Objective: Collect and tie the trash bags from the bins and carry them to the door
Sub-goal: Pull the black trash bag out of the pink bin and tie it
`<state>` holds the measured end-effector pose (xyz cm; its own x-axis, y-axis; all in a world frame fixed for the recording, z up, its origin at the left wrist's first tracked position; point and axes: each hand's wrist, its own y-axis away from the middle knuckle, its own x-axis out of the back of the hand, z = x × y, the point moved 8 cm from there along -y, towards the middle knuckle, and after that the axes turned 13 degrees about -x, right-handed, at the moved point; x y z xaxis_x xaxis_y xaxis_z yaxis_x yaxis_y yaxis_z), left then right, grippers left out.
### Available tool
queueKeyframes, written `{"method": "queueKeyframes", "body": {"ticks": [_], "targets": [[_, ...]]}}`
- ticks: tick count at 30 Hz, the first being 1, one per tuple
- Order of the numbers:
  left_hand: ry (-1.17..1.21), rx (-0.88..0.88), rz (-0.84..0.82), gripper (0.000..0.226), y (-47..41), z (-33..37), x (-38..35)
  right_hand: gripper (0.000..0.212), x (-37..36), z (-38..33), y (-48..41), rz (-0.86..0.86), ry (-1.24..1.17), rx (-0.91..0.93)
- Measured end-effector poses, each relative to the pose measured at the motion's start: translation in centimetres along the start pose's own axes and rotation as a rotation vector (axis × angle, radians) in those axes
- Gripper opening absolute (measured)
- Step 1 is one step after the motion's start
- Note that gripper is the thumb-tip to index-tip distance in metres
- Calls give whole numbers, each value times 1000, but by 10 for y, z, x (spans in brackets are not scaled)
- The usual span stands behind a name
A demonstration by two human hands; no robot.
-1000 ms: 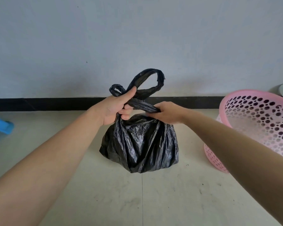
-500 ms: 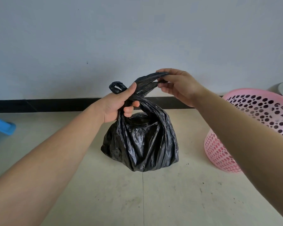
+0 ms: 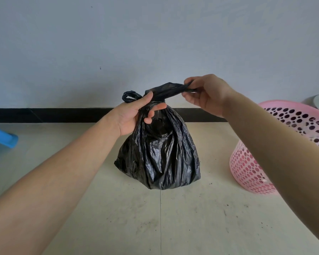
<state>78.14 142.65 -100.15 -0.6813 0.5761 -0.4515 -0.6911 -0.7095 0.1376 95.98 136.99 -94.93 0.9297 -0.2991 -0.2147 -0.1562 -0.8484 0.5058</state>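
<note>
Head view shows the grey wall [image 3: 155, 43] and pale floor [image 3: 173, 227], dusty with small specks. Your black trash bag [image 3: 158, 153] rests on the floor beside the pink bin [image 3: 250, 168]. Your left hand [image 3: 133, 116] pinches its neck so it stays closed; your right hand [image 3: 206, 94] pulls one handle [image 3: 169, 90] sideways, probably to tighten the knot.

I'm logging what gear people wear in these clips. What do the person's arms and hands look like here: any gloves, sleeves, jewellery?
Both forearms are bare up to the frame edge, with no sleeves in view. The left hand and right hand wear no gloves, and no rings, watch or wristband show.
</note>
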Motion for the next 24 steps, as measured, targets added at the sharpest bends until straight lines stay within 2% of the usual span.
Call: {"method": "queueKeyframes", "body": {"ticks": [2,5,7,10,11,13,15,17,18,21,22,24], "targets": [[41,-42,71,23,-3,5,7,31,-12,15,-1,-108,49,-66],[49,-99,141,12,-7,12,18,23,-19,44,0,-143,512,-155],[39,-119,129,14,-7,14,19,23,-22,54,3,-221,634,-198],[20,-156,87,21,-5,19,16,33,-23,51,5,-302,587,-163],[2,-167,63,22,-3,21,14,35,-21,47,3,-280,515,-122],[-40,-173,16,25,-1,23,10,35,-9,38,-7,-108,413,-13],[-93,-175,-23,27,2,23,4,45,-5,38,-13,9,511,60],[-138,-172,-65,26,4,22,-1,59,-19,53,-18,-73,616,27],[-157,-163,-84,25,4,22,-4,55,-24,60,-21,-103,639,1],[-302,-127,-90,22,3,24,1,16,-24,59,-28,-32,684,42],[-375,-117,-73,20,2,24,5,10,-20,55,-30,18,671,56],[-434,-104,0,16,-2,23,13,11,-15,50,-32,68,617,54]]}}
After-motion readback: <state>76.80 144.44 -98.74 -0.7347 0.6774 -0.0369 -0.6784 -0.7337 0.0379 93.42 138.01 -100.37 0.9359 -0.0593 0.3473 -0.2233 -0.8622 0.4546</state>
